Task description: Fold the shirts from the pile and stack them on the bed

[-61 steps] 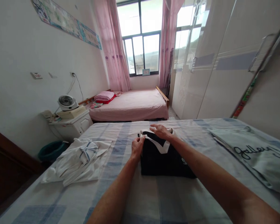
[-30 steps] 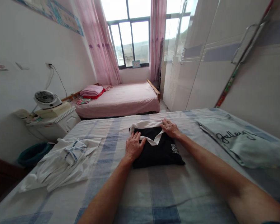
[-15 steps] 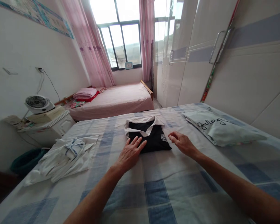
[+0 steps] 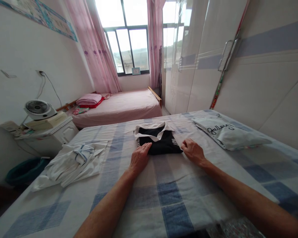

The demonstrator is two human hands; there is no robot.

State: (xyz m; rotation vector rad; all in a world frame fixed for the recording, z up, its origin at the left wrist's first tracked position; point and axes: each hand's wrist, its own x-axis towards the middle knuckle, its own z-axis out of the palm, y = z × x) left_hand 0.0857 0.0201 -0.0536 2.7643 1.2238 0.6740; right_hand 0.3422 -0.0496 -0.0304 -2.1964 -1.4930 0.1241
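Observation:
A folded black polo shirt (image 4: 161,145) with a white collar and a small pale emblem lies flat on the bed, its collar facing away from me. At its near left corner is my left hand (image 4: 140,155), fingers together over the edge and thumb hidden from sight. My right hand (image 4: 193,150) has its fingers curled and pinches the near right corner beside the emblem. To the left lies a crumpled white garment (image 4: 72,165) with blue-striped trim. A folded pale shirt (image 4: 230,134) with dark lettering rests at the right.
A blue-and-white checked sheet (image 4: 129,205) covers the bed. Beyond its far edge stands a second bed (image 4: 129,102) with pink bedding, below a window. White wardrobes (image 4: 263,82) line the right side. At the left are a fan (image 4: 38,109) on a cabinet and a dark green bin (image 4: 27,172).
My left hand has slid from lying spread on the shirt to its near edge, fingers now together. My right hand has closed on the right corner. The shirt's near edge has shifted slightly away.

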